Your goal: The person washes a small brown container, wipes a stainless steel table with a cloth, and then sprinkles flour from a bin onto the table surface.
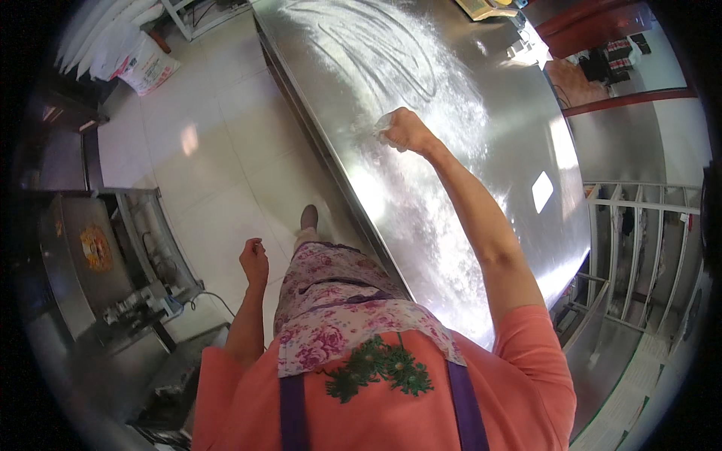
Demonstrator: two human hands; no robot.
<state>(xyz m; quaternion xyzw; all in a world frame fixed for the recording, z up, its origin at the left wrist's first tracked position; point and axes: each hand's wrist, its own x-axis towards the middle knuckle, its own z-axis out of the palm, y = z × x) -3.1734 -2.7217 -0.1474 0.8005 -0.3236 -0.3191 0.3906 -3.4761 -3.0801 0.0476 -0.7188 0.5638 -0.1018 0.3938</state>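
Observation:
My right arm reaches out over a steel worktable [526, 139] dusted with white powder that looks like flour [451, 203]. Low over the tabletop, my right hand [408, 131] is closed, with something whitish showing at its fingers; I cannot make out what it is. Streaks run through the powder [368, 45] beyond that hand. My left hand [254, 261] hangs at my side above the tiled floor, fingers loosely curled, holding nothing visible.
A white card-like piece [542, 192] lies at the table's right. Racks [639, 225] stand beyond that side. To the left are a metal machine [94, 248] with a cable and stacked white sacks [143, 64]. A yellowish box [485, 7] sits at the table's far end.

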